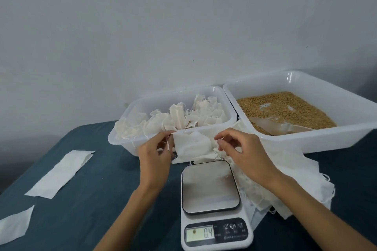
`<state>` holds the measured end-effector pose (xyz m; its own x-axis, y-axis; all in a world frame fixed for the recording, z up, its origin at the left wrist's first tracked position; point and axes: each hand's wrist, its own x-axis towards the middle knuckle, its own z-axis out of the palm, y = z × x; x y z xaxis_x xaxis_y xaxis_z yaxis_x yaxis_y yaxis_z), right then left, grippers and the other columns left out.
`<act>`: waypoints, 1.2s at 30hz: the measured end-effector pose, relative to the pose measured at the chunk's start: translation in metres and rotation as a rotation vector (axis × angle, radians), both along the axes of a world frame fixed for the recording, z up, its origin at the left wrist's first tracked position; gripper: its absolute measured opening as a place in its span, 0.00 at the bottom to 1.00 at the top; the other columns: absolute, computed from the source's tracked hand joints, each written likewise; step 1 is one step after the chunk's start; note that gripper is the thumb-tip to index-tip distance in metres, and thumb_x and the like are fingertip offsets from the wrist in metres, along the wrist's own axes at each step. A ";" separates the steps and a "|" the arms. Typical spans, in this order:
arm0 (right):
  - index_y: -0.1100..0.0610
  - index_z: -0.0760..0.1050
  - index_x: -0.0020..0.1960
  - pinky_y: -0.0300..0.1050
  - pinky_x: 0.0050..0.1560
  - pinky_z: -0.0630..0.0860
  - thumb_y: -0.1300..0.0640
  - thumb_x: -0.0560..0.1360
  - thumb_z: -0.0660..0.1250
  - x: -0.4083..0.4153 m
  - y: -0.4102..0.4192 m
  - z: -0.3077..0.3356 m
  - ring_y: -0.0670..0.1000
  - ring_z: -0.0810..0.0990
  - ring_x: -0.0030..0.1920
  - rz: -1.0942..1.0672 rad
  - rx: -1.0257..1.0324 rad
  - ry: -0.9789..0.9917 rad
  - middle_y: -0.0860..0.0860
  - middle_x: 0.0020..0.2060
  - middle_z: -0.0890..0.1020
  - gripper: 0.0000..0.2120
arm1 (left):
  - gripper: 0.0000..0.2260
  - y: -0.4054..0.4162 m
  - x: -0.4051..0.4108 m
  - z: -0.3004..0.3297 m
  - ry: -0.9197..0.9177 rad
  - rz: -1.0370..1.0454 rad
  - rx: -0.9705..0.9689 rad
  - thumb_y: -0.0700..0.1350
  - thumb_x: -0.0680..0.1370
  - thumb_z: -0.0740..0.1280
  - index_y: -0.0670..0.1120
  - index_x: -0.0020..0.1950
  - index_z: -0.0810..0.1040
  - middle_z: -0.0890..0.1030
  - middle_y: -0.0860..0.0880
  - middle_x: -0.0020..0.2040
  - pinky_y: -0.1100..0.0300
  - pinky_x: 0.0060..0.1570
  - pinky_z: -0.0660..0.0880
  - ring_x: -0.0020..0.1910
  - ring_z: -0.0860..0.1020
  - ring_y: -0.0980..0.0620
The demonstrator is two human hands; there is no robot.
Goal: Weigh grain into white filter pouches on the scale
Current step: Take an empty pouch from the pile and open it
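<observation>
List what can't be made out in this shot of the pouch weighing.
- Scale button labels: head view, too small and blurred.
- Scoop bowl: partly buried in grain.
- Grain tray right end: cut off by the frame edge.
- Pouch mouth: whether open, hidden by folds, the left hand and the right hand.

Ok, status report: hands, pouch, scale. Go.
Both hands, left and right, pinching an empty white pouch above the table. Scale platform bare, display 0.4. Scoop lying in the grain tray. Nothing blocking.
</observation>
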<state>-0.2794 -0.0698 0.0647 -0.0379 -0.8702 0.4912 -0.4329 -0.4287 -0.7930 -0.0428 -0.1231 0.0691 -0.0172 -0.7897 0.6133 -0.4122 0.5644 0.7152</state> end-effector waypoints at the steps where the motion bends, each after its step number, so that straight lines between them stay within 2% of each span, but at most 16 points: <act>1: 0.49 0.82 0.51 0.43 0.44 0.80 0.54 0.81 0.68 0.001 0.000 0.001 0.48 0.83 0.38 0.040 0.033 -0.072 0.46 0.38 0.84 0.04 | 0.16 0.004 -0.008 0.003 0.049 -0.044 0.028 0.35 0.83 0.66 0.57 0.50 0.85 0.79 0.56 0.32 0.64 0.30 0.75 0.29 0.75 0.56; 4: 0.53 0.83 0.54 0.49 0.50 0.81 0.44 0.78 0.65 0.001 -0.001 0.007 0.51 0.84 0.42 0.178 0.194 -0.305 0.50 0.41 0.86 0.16 | 0.18 0.012 -0.030 0.007 0.044 -0.134 -0.017 0.32 0.82 0.66 0.54 0.53 0.86 0.80 0.57 0.35 0.62 0.31 0.77 0.30 0.75 0.54; 7: 0.58 0.80 0.62 0.55 0.60 0.80 0.24 0.68 0.63 -0.002 -0.002 0.012 0.59 0.85 0.53 0.271 0.339 -0.479 0.58 0.52 0.86 0.41 | 0.12 0.016 -0.047 0.005 -0.026 -0.130 -0.187 0.33 0.80 0.67 0.43 0.57 0.87 0.80 0.63 0.40 0.60 0.33 0.78 0.35 0.76 0.60; 8: 0.58 0.79 0.63 0.55 0.61 0.79 0.19 0.63 0.61 -0.004 -0.002 0.013 0.61 0.85 0.55 0.305 0.390 -0.516 0.60 0.54 0.86 0.48 | 0.11 0.016 -0.050 0.004 -0.061 -0.110 -0.256 0.34 0.79 0.68 0.41 0.58 0.86 0.80 0.61 0.42 0.59 0.34 0.78 0.37 0.77 0.62; 10: 0.58 0.78 0.66 0.59 0.67 0.75 0.17 0.62 0.55 -0.008 -0.004 0.014 0.62 0.83 0.60 0.379 0.471 -0.611 0.61 0.58 0.84 0.53 | 0.11 0.014 -0.052 -0.002 -0.143 -0.071 -0.364 0.31 0.78 0.70 0.38 0.59 0.86 0.82 0.52 0.43 0.56 0.36 0.79 0.40 0.78 0.62; 13: 0.55 0.74 0.71 0.60 0.68 0.73 0.21 0.68 0.56 -0.014 -0.002 0.016 0.59 0.79 0.66 0.496 0.473 -0.753 0.58 0.65 0.81 0.47 | 0.13 0.006 -0.047 -0.012 -0.275 -0.012 -0.477 0.28 0.76 0.72 0.35 0.59 0.85 0.84 0.43 0.44 0.48 0.38 0.81 0.40 0.81 0.46; 16: 0.57 0.81 0.63 0.52 0.58 0.81 0.38 0.74 0.70 -0.012 -0.002 0.013 0.56 0.83 0.60 0.426 0.417 -0.722 0.58 0.60 0.83 0.27 | 0.12 0.002 -0.040 -0.018 -0.322 0.015 -0.519 0.31 0.78 0.70 0.36 0.60 0.85 0.83 0.45 0.43 0.48 0.37 0.82 0.39 0.81 0.46; 17: 0.58 0.84 0.57 0.47 0.53 0.83 0.46 0.75 0.72 -0.011 -0.003 0.012 0.56 0.84 0.57 0.344 0.382 -0.688 0.58 0.57 0.85 0.18 | 0.12 0.003 -0.040 -0.019 -0.275 0.009 -0.462 0.32 0.79 0.68 0.38 0.61 0.85 0.83 0.48 0.44 0.50 0.36 0.82 0.39 0.80 0.50; 19: 0.59 0.85 0.54 0.42 0.47 0.83 0.57 0.77 0.70 -0.011 -0.004 0.008 0.55 0.86 0.53 0.237 0.332 -0.602 0.56 0.52 0.87 0.08 | 0.15 0.007 -0.043 -0.019 -0.019 -0.081 -0.148 0.32 0.84 0.62 0.46 0.63 0.84 0.82 0.54 0.44 0.54 0.35 0.82 0.39 0.80 0.54; 22: 0.59 0.85 0.55 0.45 0.45 0.84 0.61 0.79 0.69 -0.010 -0.003 0.007 0.55 0.86 0.52 0.261 0.358 -0.517 0.56 0.51 0.87 0.08 | 0.15 0.009 -0.047 -0.009 0.429 -0.279 0.433 0.48 0.88 0.58 0.48 0.61 0.84 0.86 0.46 0.50 0.54 0.33 0.83 0.42 0.85 0.49; 24: 0.57 0.86 0.52 0.47 0.41 0.84 0.60 0.77 0.71 -0.009 -0.001 0.007 0.53 0.86 0.48 0.250 0.372 -0.456 0.57 0.49 0.87 0.06 | 0.22 0.008 -0.042 -0.003 0.480 -0.409 0.623 0.61 0.84 0.61 0.47 0.56 0.88 0.87 0.43 0.51 0.54 0.32 0.81 0.43 0.85 0.48; 25: 0.58 0.86 0.52 0.48 0.39 0.84 0.61 0.77 0.72 -0.008 -0.001 0.007 0.54 0.86 0.46 0.236 0.370 -0.428 0.58 0.47 0.87 0.06 | 0.22 0.008 -0.039 -0.002 0.416 -0.457 0.634 0.61 0.82 0.64 0.45 0.54 0.88 0.87 0.43 0.49 0.55 0.32 0.81 0.43 0.85 0.47; 27: 0.60 0.86 0.51 0.48 0.33 0.83 0.61 0.76 0.73 -0.008 -0.001 0.006 0.54 0.86 0.41 0.228 0.360 -0.415 0.60 0.45 0.86 0.05 | 0.14 0.009 -0.034 -0.005 0.287 -0.514 0.593 0.52 0.81 0.71 0.43 0.52 0.88 0.86 0.44 0.46 0.58 0.35 0.80 0.41 0.82 0.48; 31: 0.59 0.85 0.51 0.46 0.31 0.81 0.57 0.76 0.74 -0.008 -0.003 0.003 0.53 0.84 0.37 0.174 0.352 -0.455 0.58 0.43 0.86 0.06 | 0.08 0.006 -0.032 -0.007 0.286 -0.549 0.591 0.41 0.82 0.70 0.42 0.48 0.88 0.85 0.45 0.42 0.60 0.37 0.80 0.36 0.79 0.52; 33: 0.52 0.82 0.53 0.44 0.37 0.81 0.53 0.74 0.76 -0.006 -0.005 -0.002 0.51 0.83 0.43 -0.020 0.242 -0.272 0.50 0.48 0.85 0.09 | 0.08 0.008 -0.031 -0.003 0.253 -0.552 0.587 0.41 0.81 0.71 0.43 0.44 0.88 0.83 0.47 0.39 0.59 0.36 0.80 0.31 0.77 0.55; 36: 0.47 0.73 0.58 0.32 0.50 0.74 0.51 0.73 0.77 0.003 -0.002 -0.008 0.44 0.77 0.51 -0.241 -0.120 0.089 0.41 0.54 0.76 0.18 | 0.11 0.009 -0.030 0.000 0.232 -0.474 0.573 0.42 0.79 0.74 0.36 0.42 0.83 0.77 0.43 0.37 0.60 0.31 0.73 0.29 0.71 0.54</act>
